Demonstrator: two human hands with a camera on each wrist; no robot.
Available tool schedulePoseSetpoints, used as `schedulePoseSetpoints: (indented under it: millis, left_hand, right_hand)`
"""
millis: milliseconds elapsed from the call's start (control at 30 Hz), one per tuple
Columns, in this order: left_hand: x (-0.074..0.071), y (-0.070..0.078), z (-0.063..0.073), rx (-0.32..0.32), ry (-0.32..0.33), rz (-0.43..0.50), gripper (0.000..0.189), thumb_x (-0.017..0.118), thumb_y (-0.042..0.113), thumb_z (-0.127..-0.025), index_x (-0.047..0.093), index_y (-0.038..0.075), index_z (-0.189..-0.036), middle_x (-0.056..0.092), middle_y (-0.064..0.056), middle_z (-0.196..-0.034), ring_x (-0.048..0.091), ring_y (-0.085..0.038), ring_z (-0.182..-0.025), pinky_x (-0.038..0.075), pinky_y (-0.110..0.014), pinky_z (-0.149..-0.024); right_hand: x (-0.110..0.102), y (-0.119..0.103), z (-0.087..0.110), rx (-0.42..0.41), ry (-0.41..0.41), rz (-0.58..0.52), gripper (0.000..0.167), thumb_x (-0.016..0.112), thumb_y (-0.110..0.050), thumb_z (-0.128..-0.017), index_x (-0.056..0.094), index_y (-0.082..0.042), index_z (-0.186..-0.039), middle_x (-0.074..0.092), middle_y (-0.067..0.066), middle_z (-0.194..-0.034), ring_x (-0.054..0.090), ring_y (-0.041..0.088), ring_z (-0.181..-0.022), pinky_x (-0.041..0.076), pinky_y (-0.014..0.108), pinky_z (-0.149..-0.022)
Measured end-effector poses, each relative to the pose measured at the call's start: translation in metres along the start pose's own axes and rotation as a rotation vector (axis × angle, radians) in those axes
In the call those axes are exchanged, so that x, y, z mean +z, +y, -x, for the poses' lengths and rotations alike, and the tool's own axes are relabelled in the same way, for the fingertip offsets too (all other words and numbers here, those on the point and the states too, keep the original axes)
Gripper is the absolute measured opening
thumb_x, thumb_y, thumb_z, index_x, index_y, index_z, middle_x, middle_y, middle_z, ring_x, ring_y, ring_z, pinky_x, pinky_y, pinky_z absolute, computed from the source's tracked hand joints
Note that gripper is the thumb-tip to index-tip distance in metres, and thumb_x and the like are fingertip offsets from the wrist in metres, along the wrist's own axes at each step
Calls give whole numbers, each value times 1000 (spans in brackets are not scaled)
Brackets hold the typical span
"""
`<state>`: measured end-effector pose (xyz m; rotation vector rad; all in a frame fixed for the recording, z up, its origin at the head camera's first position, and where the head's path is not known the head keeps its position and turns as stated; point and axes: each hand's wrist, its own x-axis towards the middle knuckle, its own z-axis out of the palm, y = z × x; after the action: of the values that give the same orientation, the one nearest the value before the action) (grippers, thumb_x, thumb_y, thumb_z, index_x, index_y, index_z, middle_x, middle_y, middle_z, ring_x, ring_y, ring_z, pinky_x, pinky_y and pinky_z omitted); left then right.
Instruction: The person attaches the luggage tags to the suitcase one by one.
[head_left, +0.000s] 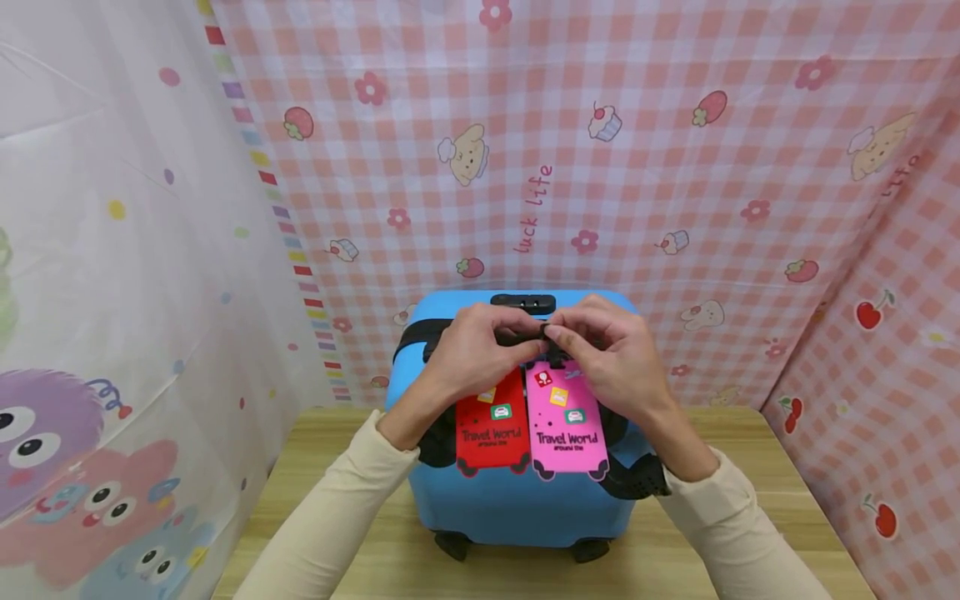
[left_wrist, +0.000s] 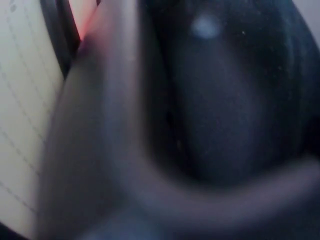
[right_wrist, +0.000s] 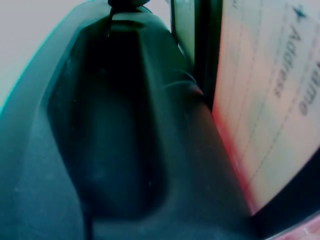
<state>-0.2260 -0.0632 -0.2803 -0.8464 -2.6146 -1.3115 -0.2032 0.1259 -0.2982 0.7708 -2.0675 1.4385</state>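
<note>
A blue suitcase point(head_left: 517, 508) with a black handle stands in front of me. A red luggage tag point(head_left: 491, 442) and a pink luggage tag point(head_left: 567, 446) hang side by side against it. At the handle, my left hand point(head_left: 483, 346) and right hand point(head_left: 622, 354) meet, thumbs and fingertips pinching a small black strap point(head_left: 553, 354) above the pink tag. Fingers hide much of the strap. In the right wrist view, a tag's white card point(right_wrist: 270, 100) reads Name and Address, beside a dark recess point(right_wrist: 115, 135). The left wrist view is blurred, with a lined card point(left_wrist: 20, 125) at its left.
A black combination lock point(head_left: 522, 303) sits on the suitcase's top edge. Black bands cross the case. Wood-patterned tabletop point(head_left: 705, 500) lies underneath. A pink checked cloth point(head_left: 525, 125) hangs behind, and a white cartoon-printed cloth point(head_left: 135, 275) at the left.
</note>
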Motion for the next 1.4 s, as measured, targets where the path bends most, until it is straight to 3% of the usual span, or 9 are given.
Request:
schedulePoseSetpoints:
  millis: [200, 333, 567, 800, 1400]
  left_hand:
    - [1, -2, -1, -13, -14, 14, 20, 75, 30, -89, 78, 19, -106, 73, 7, -98, 68, -6, -85, 55, -27, -77]
    - [2, -2, -1, -10, 8, -16, 22, 75, 33, -88, 78, 21, -106, 73, 8, -97, 67, -5, -84, 54, -26, -76]
    - [4, -1, 1, -15, 29, -31, 22, 76, 30, -88, 77, 20, -108, 74, 6, -98, 67, -6, -85, 54, -29, -79]
    - [5, 1, 1, -45, 32, -35, 21, 77, 31, -87, 77, 20, -105, 75, 7, -97, 68, -6, -86, 53, -31, -81]
    - [6, 9, 1, -98, 53, -114, 22, 78, 34, -84, 79, 23, -103, 74, 7, -101, 67, -7, -88, 52, -34, -80]
  right_hand:
    - [-3, 2, 0, 41, -35, -40, 6, 67, -2, -92, 73, -3, -94, 62, 5, -88, 58, 16, -71, 50, 22, -65]
    - [-5, 3, -1, 61, -89, -31, 4, 66, -5, -94, 70, -6, -97, 60, 3, -90, 56, 17, -67, 47, 24, -61]
    - [-10, 5, -3, 120, -167, -23, 8, 70, -7, -91, 69, -8, -100, 62, 6, -75, 53, 18, -59, 44, 26, -55]
    - [-8, 6, 0, 186, -105, 15, 7, 72, -11, -91, 73, -7, -97, 68, 8, -80, 58, 18, -65, 47, 25, -57]
    - [-5, 5, 4, 121, -54, -51, 5, 70, -2, -90, 71, 0, -95, 70, 13, -82, 60, 19, -62, 50, 23, -56]
